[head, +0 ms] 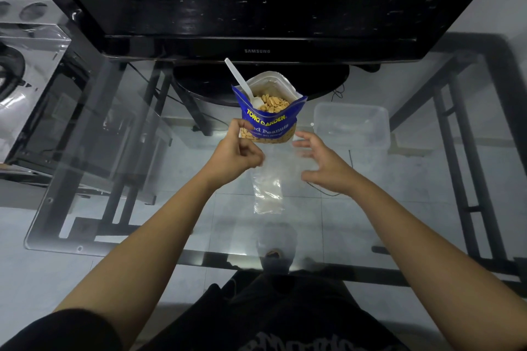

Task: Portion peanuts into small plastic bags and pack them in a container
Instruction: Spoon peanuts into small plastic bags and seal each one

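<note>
A blue Tong Garden peanut bag (268, 120) stands open on the glass table, with peanuts (273, 102) showing inside and a white plastic spoon (238, 77) stuck in it. In front of it lies a small clear plastic bag (268, 191), its upper part blurred between my hands. My left hand (238, 151) has its fingers pinched together at the bag's top left edge, just below the peanut bag. My right hand (319, 159) hovers at the bag's top right with fingers spread and nothing gripped. An empty clear plastic container (352, 127) sits to the right of the peanut bag.
A black Samsung television (256, 8) on a round stand fills the back of the glass table (114, 151). A clear acrylic box (31, 71) stands off the table's left side. The table's front edge runs just before my lap.
</note>
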A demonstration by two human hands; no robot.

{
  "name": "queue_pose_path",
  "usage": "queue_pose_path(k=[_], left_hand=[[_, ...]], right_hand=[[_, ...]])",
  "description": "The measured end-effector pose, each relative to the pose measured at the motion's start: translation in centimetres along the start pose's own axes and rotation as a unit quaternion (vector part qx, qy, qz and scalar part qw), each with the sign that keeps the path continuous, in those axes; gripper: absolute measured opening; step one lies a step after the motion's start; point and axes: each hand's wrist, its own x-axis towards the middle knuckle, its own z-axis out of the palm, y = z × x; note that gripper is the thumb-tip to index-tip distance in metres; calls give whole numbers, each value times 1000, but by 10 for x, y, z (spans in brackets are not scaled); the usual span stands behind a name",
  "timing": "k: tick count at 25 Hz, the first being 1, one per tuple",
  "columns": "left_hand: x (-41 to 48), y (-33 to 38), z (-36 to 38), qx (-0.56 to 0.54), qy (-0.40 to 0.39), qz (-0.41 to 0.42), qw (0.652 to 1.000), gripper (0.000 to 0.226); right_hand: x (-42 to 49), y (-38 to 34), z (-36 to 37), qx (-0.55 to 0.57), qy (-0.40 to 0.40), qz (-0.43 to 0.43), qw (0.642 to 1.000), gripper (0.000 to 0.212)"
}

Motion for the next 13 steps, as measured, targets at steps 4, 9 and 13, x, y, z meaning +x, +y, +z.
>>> queue_pose_path(k=[4, 9, 13], left_hand=[[0, 14, 2, 15, 54, 49, 997, 53], [1, 27, 5, -17, 52, 66, 996, 48], [4, 29, -4, -86, 31, 38, 995, 47]], right_hand=[[3, -15, 12, -281, 108, -124, 946, 93], [13, -27, 22, -234, 188, -164, 940, 76], [14, -34, 16, -169, 191, -185, 949, 55]])
